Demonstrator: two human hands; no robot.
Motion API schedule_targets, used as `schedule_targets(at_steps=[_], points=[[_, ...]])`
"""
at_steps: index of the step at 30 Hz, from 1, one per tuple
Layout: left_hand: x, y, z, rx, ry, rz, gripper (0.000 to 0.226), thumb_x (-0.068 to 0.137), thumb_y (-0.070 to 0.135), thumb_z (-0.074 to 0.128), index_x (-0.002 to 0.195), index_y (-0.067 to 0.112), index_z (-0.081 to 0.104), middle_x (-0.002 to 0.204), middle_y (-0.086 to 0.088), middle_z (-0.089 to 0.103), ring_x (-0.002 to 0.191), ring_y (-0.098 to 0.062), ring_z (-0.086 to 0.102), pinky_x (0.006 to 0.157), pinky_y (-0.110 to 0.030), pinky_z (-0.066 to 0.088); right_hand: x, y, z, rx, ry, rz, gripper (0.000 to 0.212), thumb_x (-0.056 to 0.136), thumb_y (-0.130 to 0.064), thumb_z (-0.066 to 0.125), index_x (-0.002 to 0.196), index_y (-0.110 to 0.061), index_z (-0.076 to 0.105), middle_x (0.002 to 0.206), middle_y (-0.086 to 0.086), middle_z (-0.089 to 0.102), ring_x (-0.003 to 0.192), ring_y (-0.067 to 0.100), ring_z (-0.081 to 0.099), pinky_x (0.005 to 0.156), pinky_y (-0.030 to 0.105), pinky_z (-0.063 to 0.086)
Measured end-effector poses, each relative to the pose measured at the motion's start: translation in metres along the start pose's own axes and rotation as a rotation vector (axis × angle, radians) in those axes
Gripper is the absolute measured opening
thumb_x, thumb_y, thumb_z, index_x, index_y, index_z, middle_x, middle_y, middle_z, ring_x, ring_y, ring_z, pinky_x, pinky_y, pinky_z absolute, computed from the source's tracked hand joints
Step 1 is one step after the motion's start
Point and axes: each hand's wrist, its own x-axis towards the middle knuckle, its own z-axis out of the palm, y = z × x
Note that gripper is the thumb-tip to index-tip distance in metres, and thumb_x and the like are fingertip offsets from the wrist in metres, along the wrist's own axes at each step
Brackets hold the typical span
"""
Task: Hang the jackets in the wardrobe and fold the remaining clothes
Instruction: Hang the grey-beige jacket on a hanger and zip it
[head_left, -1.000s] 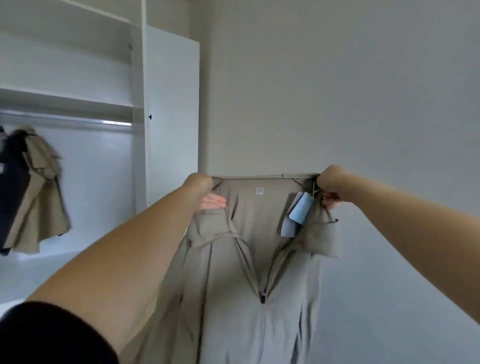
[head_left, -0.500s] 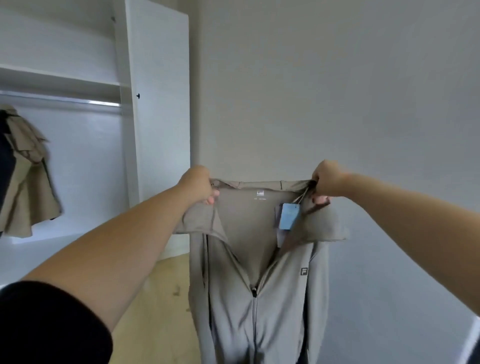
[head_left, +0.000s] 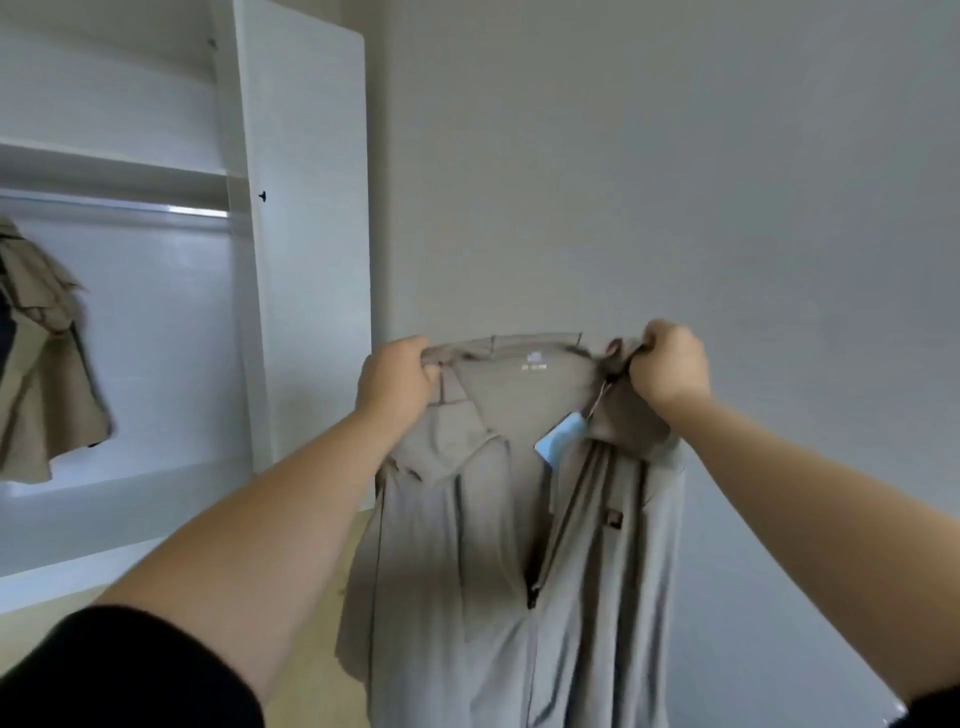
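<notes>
I hold a beige zip jacket (head_left: 498, 561) up in front of a plain wall, its front facing me and the zip partly undone. My left hand (head_left: 397, 379) grips the left end of the collar. My right hand (head_left: 670, 369) is clenched on the right end, bunching the cloth. A pale blue tag (head_left: 558, 441) dangles inside the neck. The jacket hangs straight down, its hem out of view. The white wardrobe (head_left: 306, 234) stands at the left with its rail (head_left: 192, 210) under a shelf.
A tan jacket (head_left: 47, 364) hangs at the left end of the rail, beside a dark garment cut off by the frame edge. The wardrobe's open door juts toward me. Wooden floor (head_left: 358, 540) shows below, between wardrobe and wall.
The jacket has swung slightly right and its right collar is more bunched in my right hand. My view has shifted right, so the wardrobe sits further left.
</notes>
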Motion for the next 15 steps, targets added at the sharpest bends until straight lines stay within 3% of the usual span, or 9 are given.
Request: schedule_targets(at_steps=[1,3,4,5,6,8,9,12,15], points=[[-0.004,0.0,0.004,-0.018,-0.141,-0.01,0.028,0.087,0.028,0.064,0.069,0.01,0.053,0.075,-0.012,0.057,0.07,-0.025,0.054,0.061,-0.031,0.041,-0.002,0.0,0.001,0.023,0.027,0.002,0.015,0.08,0.002,0.047,0.07,-0.009,0.045,0.068,0.01,0.049,0.071,0.031,0.046,0.062,0.031,0.031],[-0.015,0.003,0.013,0.194,-0.64,-0.049,0.036,0.087,0.033,0.066,0.069,0.005,0.053,0.072,-0.01,0.054,0.06,-0.018,0.047,0.053,-0.027,0.036,-0.011,0.002,0.01,-0.18,-0.325,-0.089,0.006,0.085,-0.006,0.052,0.081,-0.01,0.054,0.087,0.016,0.061,0.08,0.031,0.053,0.066,0.03,0.035],[-0.017,0.002,0.016,0.27,-0.703,-0.076,0.037,0.085,0.038,0.067,0.074,0.004,0.057,0.071,-0.007,0.053,0.06,-0.018,0.048,0.052,-0.026,0.035,-0.017,0.005,0.014,-0.297,-0.513,-0.1,0.004,0.085,-0.009,0.054,0.086,-0.011,0.057,0.097,0.016,0.063,0.087,0.031,0.056,0.068,0.029,0.038],[-0.012,-0.001,0.017,0.33,-0.671,-0.052,0.041,0.083,0.044,0.069,0.081,0.003,0.062,0.072,-0.005,0.054,0.065,-0.02,0.053,0.055,-0.026,0.037,-0.02,0.008,0.015,-0.381,-0.557,-0.133,0.005,0.085,-0.01,0.054,0.09,-0.011,0.057,0.103,0.017,0.063,0.091,0.031,0.057,0.07,0.029,0.04],[-0.006,-0.003,0.015,0.285,-0.529,-0.071,0.043,0.08,0.048,0.07,0.084,0.006,0.064,0.077,-0.005,0.056,0.075,-0.023,0.057,0.06,-0.026,0.04,-0.017,0.013,0.013,-0.397,-0.493,-0.159,0.008,0.086,-0.01,0.053,0.093,-0.012,0.055,0.104,0.018,0.063,0.094,0.033,0.058,0.071,0.031,0.041],[0.007,-0.006,0.007,0.112,-0.193,-0.119,0.041,0.077,0.051,0.072,0.07,0.013,0.058,0.077,-0.006,0.059,0.081,-0.026,0.058,0.062,-0.028,0.04,-0.01,0.015,0.001,-0.283,-0.284,-0.194,0.013,0.087,-0.01,0.052,0.1,-0.009,0.056,0.1,0.019,0.063,0.093,0.037,0.059,0.07,0.034,0.042],[0.012,-0.009,0.004,0.013,-0.191,-0.143,0.042,0.075,0.05,0.074,0.065,0.013,0.055,0.071,-0.005,0.058,0.077,-0.025,0.058,0.06,-0.028,0.038,-0.006,0.015,-0.005,-0.25,-0.319,-0.191,0.014,0.087,-0.009,0.053,0.1,-0.007,0.059,0.097,0.018,0.064,0.091,0.035,0.06,0.068,0.032,0.042],[0.008,-0.006,-0.004,-0.054,-0.651,-0.174,0.036,0.069,0.044,0.08,0.081,0.015,0.063,0.079,0.0,0.064,0.074,-0.017,0.059,0.062,-0.027,0.043,-0.007,0.018,-0.017,-0.387,-0.707,-0.125,0.021,0.082,0.001,0.049,0.089,-0.005,0.068,0.082,0.007,0.063,0.072,0.022,0.057,0.058,0.019,0.042],[0.001,0.002,-0.001,-0.164,-0.921,-0.181,0.033,0.073,0.023,0.081,0.102,0.013,0.067,0.087,0.005,0.071,0.084,-0.012,0.065,0.077,-0.028,0.052,-0.005,0.025,-0.018,-0.509,-0.611,-0.122,0.023,0.081,0.002,0.048,0.091,-0.002,0.068,0.093,0.012,0.066,0.084,0.027,0.06,0.072,0.029,0.049]])
